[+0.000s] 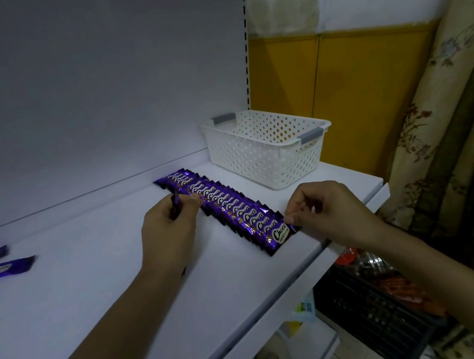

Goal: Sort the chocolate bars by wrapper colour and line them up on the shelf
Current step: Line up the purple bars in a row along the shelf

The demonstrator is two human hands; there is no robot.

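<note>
Row of purple foil-wrapped chocolate bars point(234, 210) lies lined up on white shelf point(125, 301); left hand point(170, 234) grips another bar point(176, 206), right hand point(328, 212) pinches the row's front end; two loose bars point(1, 268) apparently unplaced, far left.

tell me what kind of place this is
Probably a small shop, or a mock-up of one: a white retail shelf with a slotted upright at its back, and a row of purple chocolate bars lined up for display.
</note>
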